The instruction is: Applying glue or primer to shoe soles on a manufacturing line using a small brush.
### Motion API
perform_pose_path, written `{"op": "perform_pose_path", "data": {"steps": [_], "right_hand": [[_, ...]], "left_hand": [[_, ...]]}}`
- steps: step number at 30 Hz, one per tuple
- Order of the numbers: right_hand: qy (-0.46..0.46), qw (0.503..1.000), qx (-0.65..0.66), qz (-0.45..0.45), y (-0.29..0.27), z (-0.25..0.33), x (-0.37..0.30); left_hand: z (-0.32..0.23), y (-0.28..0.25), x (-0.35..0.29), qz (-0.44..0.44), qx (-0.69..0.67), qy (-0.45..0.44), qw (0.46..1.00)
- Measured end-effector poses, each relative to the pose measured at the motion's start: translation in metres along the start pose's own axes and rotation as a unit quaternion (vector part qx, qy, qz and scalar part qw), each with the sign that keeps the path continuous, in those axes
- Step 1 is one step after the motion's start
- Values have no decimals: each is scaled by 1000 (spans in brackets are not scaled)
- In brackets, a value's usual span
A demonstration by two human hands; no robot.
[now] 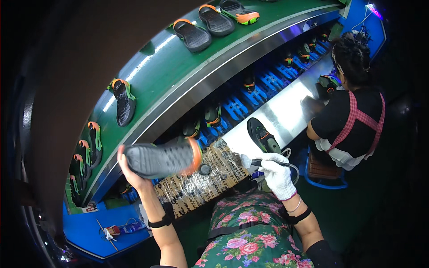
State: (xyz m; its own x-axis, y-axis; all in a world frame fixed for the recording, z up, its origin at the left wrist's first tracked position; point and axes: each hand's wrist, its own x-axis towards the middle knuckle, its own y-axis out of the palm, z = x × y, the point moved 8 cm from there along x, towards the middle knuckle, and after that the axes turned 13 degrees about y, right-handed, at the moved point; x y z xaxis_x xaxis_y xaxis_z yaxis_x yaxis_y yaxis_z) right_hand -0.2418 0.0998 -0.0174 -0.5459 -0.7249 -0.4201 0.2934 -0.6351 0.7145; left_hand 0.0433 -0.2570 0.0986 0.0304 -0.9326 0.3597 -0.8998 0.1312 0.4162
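Note:
My bare left hand (pixel 131 173) grips a dark grey shoe sole (pixel 156 161) with an orange end, raised over the near end of the ledge and blurred by motion. In a white knitted glove, my right hand (pixel 278 176) is closed round the black handle of a brush (pixel 255 162). Pale bristles point left, over brown printed cardboard (pixel 201 183) covered with clear film. Just beyond the brush, a black and green shoe (pixel 262 135) lies on the metal ledge. Between my hands sits a small round black object (pixel 204 169) on the cardboard.
A green conveyor belt (pixel 156 71) curves along the far side, carrying several orange-edged soles (pixel 124 102). Below it, blue racks (pixel 234 107) hold several shoes. Another person (pixel 353 107) sits at the right by the ledge. A blue tabletop (pixel 89 234) is at lower left.

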Motion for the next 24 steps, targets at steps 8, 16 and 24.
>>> {"op": "perform_pose_path", "data": {"steps": [8, 16, 24], "right_hand": [[-160, 926, -332, 88, 78, 14, -27], [35, 977, -185, 104, 95, 1, -24], [76, 960, -242, 116, 109, -2, -24]], "left_hand": [[125, 10, -175, 237, 1, -438, 867], [71, 45, -294, 171, -397, -583, 688], [61, 78, -282, 92, -351, -574, 734]]}}
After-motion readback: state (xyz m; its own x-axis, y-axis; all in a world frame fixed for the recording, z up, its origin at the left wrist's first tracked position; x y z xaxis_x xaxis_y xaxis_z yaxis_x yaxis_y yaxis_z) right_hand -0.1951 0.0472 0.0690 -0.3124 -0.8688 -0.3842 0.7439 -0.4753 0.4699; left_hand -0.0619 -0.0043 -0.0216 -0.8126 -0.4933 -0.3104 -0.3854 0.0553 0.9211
